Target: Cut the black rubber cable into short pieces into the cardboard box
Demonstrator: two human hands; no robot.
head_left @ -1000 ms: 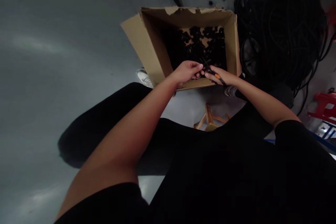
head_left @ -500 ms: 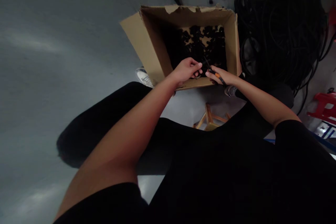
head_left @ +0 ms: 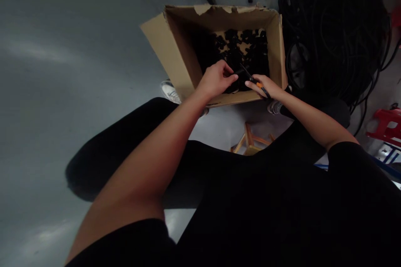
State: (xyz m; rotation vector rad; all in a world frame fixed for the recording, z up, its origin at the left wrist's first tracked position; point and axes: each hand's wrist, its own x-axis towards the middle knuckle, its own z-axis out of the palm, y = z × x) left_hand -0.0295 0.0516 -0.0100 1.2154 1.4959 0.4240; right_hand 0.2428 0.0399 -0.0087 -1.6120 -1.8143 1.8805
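Observation:
My right hand [head_left: 266, 85] is closed around the black-and-orange handles of a pair of scissors [head_left: 259, 85]. Their dark blades point up and to the left, over the open cardboard box [head_left: 177, 52]. Just left of the blades, my left hand [head_left: 216, 78] is pinched, thumb toward the fingers, on a short black piece [head_left: 240, 71]. That piece reaches toward the blades; against the dark contents I cannot tell whether they touch it. Several small black pieces [head_left: 232, 37] lie on the bottom of the box below my hands.
A large heap of black tubing or cable [head_left: 338, 29] lies right of the box. Small black bits [head_left: 249, 0] are on the floor behind it. A wooden stool [head_left: 249, 137] stands between my legs, and a red plastic stool [head_left: 387, 127] is at the far right.
My left hand has moved slightly up and left, and its fingers have shifted. The scissors have moved a little left and their blades look closer together.

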